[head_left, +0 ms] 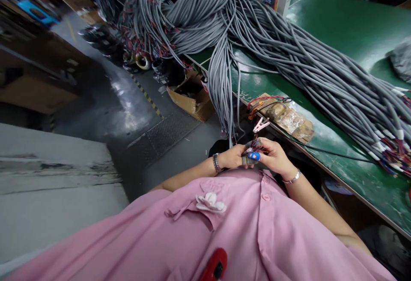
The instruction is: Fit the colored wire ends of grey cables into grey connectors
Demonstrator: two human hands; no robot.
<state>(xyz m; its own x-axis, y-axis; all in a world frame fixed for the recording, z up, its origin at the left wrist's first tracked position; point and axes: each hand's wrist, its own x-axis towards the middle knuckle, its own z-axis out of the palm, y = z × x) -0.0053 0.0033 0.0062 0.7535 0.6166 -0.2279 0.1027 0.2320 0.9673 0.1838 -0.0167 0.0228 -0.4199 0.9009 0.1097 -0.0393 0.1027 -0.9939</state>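
Note:
Both hands meet in front of my waist, by the green table's edge. My left hand point(233, 156) has its fingers closed on a bunch of thin dark red wires point(256, 143). From the other side my right hand point(275, 156), with blue on its thumb, pinches the same wires. Grey wrappings cover some fingertips. Just above the fingers is a pale pink clip point(260, 125). A bundle of grey cables point(221, 79) hangs off the table beside my left hand. Where the wires end between the fingers is hidden.
Many grey cables point(308, 62) lie across the green table point(346, 19). A taped brown bundle point(289, 120) rests near its edge. Below stands an open cardboard box point(195, 105). A grey surface point(54, 212) is at the left, and dark coils sit on the floor.

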